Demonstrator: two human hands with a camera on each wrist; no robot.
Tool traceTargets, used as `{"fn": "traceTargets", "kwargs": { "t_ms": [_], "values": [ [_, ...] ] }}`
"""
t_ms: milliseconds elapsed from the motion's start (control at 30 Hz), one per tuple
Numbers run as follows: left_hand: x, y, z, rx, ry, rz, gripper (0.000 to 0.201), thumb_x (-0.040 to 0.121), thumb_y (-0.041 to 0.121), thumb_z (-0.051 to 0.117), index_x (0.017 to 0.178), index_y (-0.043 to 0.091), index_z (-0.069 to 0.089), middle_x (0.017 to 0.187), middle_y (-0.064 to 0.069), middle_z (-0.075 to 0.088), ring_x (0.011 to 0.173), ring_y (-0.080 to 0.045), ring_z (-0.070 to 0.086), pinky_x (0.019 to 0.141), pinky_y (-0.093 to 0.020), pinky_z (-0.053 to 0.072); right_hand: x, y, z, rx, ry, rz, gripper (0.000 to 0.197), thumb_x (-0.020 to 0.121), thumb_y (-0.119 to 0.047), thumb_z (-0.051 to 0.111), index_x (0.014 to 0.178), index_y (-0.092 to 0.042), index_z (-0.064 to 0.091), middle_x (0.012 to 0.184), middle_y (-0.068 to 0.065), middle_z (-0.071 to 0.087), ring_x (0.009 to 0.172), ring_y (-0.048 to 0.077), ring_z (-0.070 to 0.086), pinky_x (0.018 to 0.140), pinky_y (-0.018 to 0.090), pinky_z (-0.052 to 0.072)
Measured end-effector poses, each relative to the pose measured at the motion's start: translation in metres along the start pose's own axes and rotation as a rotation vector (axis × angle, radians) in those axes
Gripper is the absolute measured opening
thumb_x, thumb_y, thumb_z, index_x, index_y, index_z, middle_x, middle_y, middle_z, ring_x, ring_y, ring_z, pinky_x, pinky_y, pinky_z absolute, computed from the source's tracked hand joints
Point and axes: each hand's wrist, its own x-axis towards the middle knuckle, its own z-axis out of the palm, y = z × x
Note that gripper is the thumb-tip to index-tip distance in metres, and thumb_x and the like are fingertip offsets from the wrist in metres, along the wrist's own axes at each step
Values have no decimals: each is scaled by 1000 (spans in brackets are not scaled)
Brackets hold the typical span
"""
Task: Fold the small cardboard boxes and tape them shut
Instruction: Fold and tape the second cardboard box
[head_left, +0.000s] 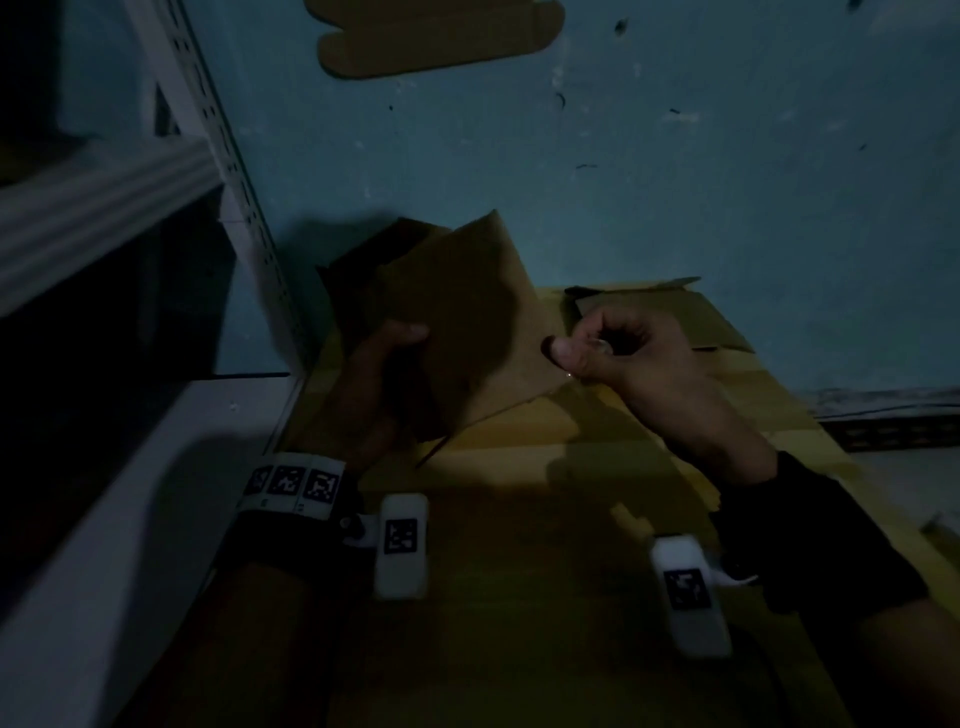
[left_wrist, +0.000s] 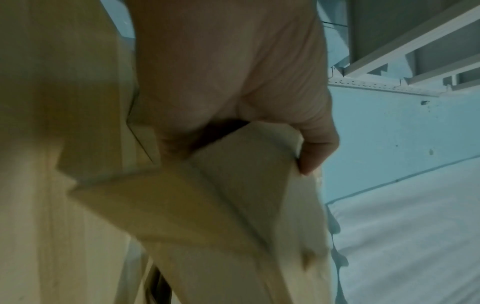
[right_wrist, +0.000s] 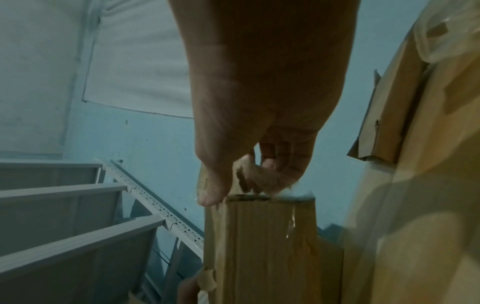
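Note:
A small brown cardboard box (head_left: 467, 322) is held up tilted over the work surface. My left hand (head_left: 400, 343) grips its left side, with the thumb on the front face and the fingers hidden behind. In the left wrist view the thumb (left_wrist: 314, 144) curls over an edge of the box (left_wrist: 207, 205). My right hand (head_left: 579, 351) is at the box's right edge, thumb and curled fingers pinching a shiny bit of clear tape (head_left: 602, 347). The right wrist view shows the tape (right_wrist: 259, 181) crumpled in the fingers (right_wrist: 283, 158), just above the box's end (right_wrist: 259, 246).
Flat cardboard blanks (head_left: 675, 322) lie behind my right hand on a large cardboard surface (head_left: 519, 571). A white metal shelf rack (head_left: 104, 208) stands close on the left. A die-cut cardboard sheet (head_left: 436, 36) lies on the blue floor beyond. The scene is very dark.

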Motion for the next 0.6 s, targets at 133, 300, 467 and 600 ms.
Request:
{"fn": "traceTargets", "kwargs": {
  "t_ms": [133,300,467,600],
  "values": [
    [1,0,7,48,53,-5,36,97,17,45,130,7,55,102,-7,73,85,-21,73,64,-30,59,0,5,0,35,-20,7,30,84,-22,75,81,6,65,73,16,62,71,18,59,69,31,49],
    [1,2,8,106,70,0,29,99,16,45,123,8,57,94,-6,75,78,-19,74,60,-28,59,0,9,0,81,-2,19,37,81,-25,70,84,11,63,72,22,63,68,21,58,68,28,50],
    [1,2,7,135,100,47,38,96,14,53,132,5,54,108,-10,71,88,-22,72,67,-32,59,0,9,-1,73,9,18,30,90,-21,66,82,8,62,72,27,61,64,24,56,66,38,45],
    [2,2,6,155,117,80,52,80,16,70,130,8,57,115,-13,69,91,-23,71,71,-32,59,-1,11,1,53,4,31,35,90,-27,62,83,8,62,69,16,62,65,21,57,64,32,47]
  ]
}}
